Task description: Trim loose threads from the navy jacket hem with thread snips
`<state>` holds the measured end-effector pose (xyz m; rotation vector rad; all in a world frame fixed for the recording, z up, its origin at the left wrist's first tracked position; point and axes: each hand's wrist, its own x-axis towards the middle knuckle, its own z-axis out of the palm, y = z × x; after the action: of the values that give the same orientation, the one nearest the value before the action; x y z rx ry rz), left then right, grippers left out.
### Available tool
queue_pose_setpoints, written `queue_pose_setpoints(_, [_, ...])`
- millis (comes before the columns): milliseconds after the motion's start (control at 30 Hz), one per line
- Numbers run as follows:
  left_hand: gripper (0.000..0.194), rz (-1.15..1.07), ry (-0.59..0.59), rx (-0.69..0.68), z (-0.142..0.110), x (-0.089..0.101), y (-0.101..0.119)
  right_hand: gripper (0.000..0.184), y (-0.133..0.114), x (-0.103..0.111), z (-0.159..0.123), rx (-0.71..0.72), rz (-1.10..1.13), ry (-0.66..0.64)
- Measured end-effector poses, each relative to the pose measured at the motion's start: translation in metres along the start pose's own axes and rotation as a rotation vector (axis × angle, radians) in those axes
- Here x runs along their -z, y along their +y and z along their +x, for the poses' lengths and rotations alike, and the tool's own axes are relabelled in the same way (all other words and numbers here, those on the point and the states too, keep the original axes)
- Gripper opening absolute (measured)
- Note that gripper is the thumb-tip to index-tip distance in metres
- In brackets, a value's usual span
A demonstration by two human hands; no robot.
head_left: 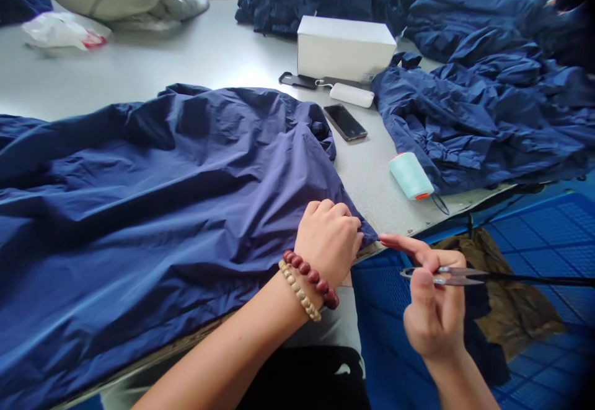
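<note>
A navy blue garment [199, 181] lies spread across the left and front of the table, its surface loosely wrinkled. My left hand [330, 236], with two beaded bracelets at the wrist, is closed on the garment near its right corner; the fingertips are hidden. To the right, my right hand [437, 298] holds small thread snips [458, 275] between thumb and fingers, blades pointing right. Its index finger stretches out and reaches the garment's corner tip at the table edge. Whether that finger presses the cloth or a thread there, I cannot tell.
A mint thread cone [411, 176], a phone [344, 122], a white power bank [352, 95] and a white box [346, 47] stand beyond my hands. Heaped navy garments [502, 106] cover the right side. Below the table edge, a blue plastic basket [548, 230] holds brown and dark cloth.
</note>
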<state>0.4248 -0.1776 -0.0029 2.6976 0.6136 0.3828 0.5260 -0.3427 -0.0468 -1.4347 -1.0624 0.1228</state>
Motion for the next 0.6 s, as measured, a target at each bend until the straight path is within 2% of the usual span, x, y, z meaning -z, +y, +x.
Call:
queue_pose_setpoints(100, [0.022, 0.006, 0.039, -0.011, -0.0039, -0.0041, -0.0012, 0.009, 0.0043, 0.0005, -0.0056, -0.017, -0.064, -0.011])
queue_pose_setpoints(200, [0.025, 0.011, 0.065, -0.024, -0.0063, -0.0058, -0.0026, 0.009, 0.0065, 0.0005, -0.0036, 0.053, -0.194, -0.009])
queue_pose_setpoints(333, [0.020, -0.024, 0.057, 0.013, -0.0033, -0.0060, -0.0050, 0.016, 0.0083, -0.0006, 0.0030, 0.150, -0.301, -0.123])
queue_pose_setpoints(433, [0.016, -0.070, 0.057, 0.042, -0.0006, -0.0065, -0.0063, 0.019, 0.0106, -0.0024, 0.0013, 0.125, -0.357, -0.163])
queue_pose_setpoints(600, [0.019, -0.107, 0.053, 0.059, -0.0007, -0.0071, -0.0068, 0.020, 0.0093, -0.0072, -0.0065, 0.078, -0.396, -0.121])
